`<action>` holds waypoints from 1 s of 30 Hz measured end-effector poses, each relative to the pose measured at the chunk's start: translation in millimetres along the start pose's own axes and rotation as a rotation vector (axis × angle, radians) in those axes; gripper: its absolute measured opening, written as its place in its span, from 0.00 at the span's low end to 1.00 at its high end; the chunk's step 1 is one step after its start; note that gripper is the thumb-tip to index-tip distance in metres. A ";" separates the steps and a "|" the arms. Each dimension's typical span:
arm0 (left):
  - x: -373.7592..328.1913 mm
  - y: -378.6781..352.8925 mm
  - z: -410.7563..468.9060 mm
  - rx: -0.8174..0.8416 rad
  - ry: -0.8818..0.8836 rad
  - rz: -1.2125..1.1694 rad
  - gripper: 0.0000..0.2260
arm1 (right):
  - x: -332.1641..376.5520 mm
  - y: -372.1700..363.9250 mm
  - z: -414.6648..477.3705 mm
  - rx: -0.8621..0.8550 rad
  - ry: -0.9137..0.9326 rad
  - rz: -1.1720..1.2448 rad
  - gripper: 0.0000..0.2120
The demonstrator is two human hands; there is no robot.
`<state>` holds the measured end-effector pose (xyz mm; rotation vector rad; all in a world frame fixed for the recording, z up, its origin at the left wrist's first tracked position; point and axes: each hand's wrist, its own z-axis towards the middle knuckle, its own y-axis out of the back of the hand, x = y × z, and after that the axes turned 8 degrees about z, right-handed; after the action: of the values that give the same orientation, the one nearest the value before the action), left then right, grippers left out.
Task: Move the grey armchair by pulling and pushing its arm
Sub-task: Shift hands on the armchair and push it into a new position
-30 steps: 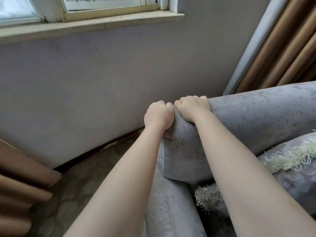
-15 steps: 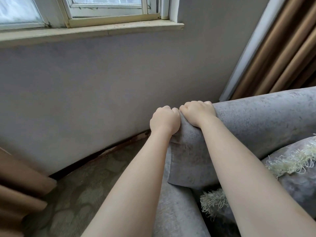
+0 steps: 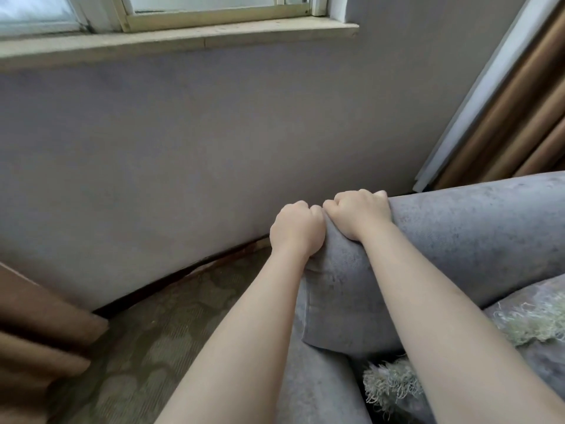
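Note:
The grey armchair [image 3: 477, 240] fills the lower right of the head view, its padded arm running from the right edge toward the centre. My left hand [image 3: 297, 230] is closed over the front end of that arm. My right hand [image 3: 358, 212] grips the arm's top right beside it, knuckles almost touching the left. Both forearms stretch up from the bottom edge. My fingertips are hidden behind the arm's far side.
A grey wall [image 3: 214, 142] under a window sill [image 3: 183, 38] stands just beyond the chair arm. Brown curtains hang at the left [image 3: 33, 338] and upper right [image 3: 519, 117]. Patterned carpet [image 3: 146, 341] lies left of the chair. A fringed cushion [image 3: 532, 319] rests on the seat.
The chair arm and both hands have shifted slightly right and lower in view; more carpet shows between the chair and the wall. The grip is unchanged.

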<state>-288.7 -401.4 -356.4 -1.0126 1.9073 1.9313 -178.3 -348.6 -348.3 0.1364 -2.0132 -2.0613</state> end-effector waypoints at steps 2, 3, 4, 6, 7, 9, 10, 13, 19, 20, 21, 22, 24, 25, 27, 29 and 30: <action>-2.7 1.8 -2.8 0.001 0.003 -0.002 0.12 | -0.5 2.4 -1.8 -0.011 0.019 -0.011 0.17; -4.9 2.4 -5.0 -0.001 0.002 -0.005 0.12 | -1.0 4.1 -3.5 -0.013 0.025 -0.013 0.17; -7.1 2.8 -6.9 0.000 0.000 -0.010 0.12 | -2.1 6.4 -5.5 -0.013 0.026 -0.011 0.17; -10.4 3.2 -11.2 -0.001 -0.001 -0.010 0.12 | -4.7 10.1 -10.5 -0.011 0.023 -0.009 0.17; -9.8 2.9 -14.0 0.000 -0.006 0.004 0.12 | -5.3 10.9 -14.0 -0.007 0.021 -0.010 0.17; -7.3 1.9 -20.3 -0.002 -0.022 0.040 0.12 | -3.3 11.5 -20.6 -0.006 0.026 -0.010 0.18; -5.3 2.4 -23.7 -0.013 -0.032 0.057 0.12 | -1.2 11.6 -23.9 -0.006 0.029 -0.012 0.19; -1.8 6.1 -33.2 -0.025 -0.034 0.055 0.12 | 4.3 12.9 -33.1 0.000 0.034 -0.014 0.20; 6.2 14.5 -55.5 -0.013 -0.011 0.024 0.12 | 15.1 14.4 -53.4 0.002 0.047 -0.021 0.19; 8.2 15.7 -60.0 -0.020 -0.008 0.017 0.12 | 17.7 15.1 -57.5 -0.002 0.050 -0.023 0.19; 9.2 17.2 -65.2 -0.024 0.002 0.000 0.12 | 19.4 16.6 -62.3 -0.007 0.047 -0.024 0.18; 8.6 19.9 -71.0 -0.031 0.004 -0.013 0.12 | 20.1 18.9 -67.1 -0.013 0.040 -0.024 0.18; 8.0 24.0 -78.8 -0.044 -0.005 -0.010 0.12 | 21.8 25.5 -76.2 -0.020 0.029 -0.021 0.16; 7.1 25.2 -82.5 -0.042 -0.015 -0.001 0.12 | 23.6 29.3 -79.6 -0.018 0.025 -0.021 0.15; 5.6 30.4 -89.9 -0.034 -0.042 0.054 0.13 | 26.0 35.0 -85.4 -0.004 0.009 -0.021 0.15; 2.9 35.5 -93.5 0.003 -0.046 0.065 0.13 | 26.1 35.6 -88.0 0.016 -0.013 -0.019 0.18; 3.3 35.9 -91.4 0.018 -0.051 0.069 0.14 | 26.9 34.2 -85.7 0.028 -0.025 -0.017 0.19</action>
<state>-285.8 -493.3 -321.8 -0.8948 1.9518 1.9542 -179.3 -438.6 -314.6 0.1346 -2.0632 -2.0557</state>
